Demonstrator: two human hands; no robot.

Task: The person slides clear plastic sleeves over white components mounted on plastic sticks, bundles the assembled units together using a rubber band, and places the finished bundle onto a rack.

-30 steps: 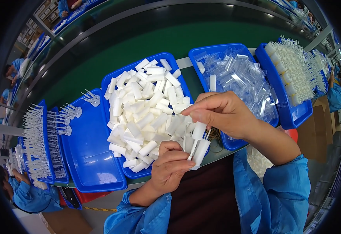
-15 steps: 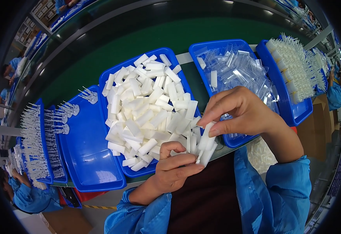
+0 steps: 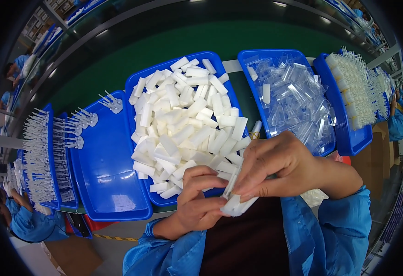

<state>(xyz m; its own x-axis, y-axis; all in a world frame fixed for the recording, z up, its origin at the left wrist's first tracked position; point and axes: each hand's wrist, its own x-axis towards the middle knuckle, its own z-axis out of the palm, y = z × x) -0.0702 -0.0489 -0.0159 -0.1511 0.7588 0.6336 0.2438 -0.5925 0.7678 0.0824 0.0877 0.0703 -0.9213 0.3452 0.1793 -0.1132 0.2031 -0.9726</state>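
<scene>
My right hand (image 3: pixel 282 165) pinches white sponge-like blocks (image 3: pixel 239 206) between thumb and fingers, in front of my body. Closed on the lower left end of the same blocks is my left hand (image 3: pixel 198 198). A thin, pale, partly see-through strip (image 3: pixel 230 183) stands up between the two hands; my fingers hide much of it. Just beyond them, a blue tray (image 3: pixel 214 59) is heaped with loose white blocks (image 3: pixel 183 124). Clear plastic pieces (image 3: pixel 293 99) fill another blue tray (image 3: pixel 275 51) past my right hand.
A mostly bare blue tray (image 3: pixel 105 170) lies at left, with several white pronged parts (image 3: pixel 111 104) at its far end. Racks of pronged parts (image 3: pixel 38 158) stand farther left. More pronged parts (image 3: pixel 351 92) fill blue trays at right. Co-workers sit at both edges.
My right hand has moved down and closer to my left hand, turning the white blocks to a flatter angle. The whole view has shifted slightly, so the trays appear farther right.
</scene>
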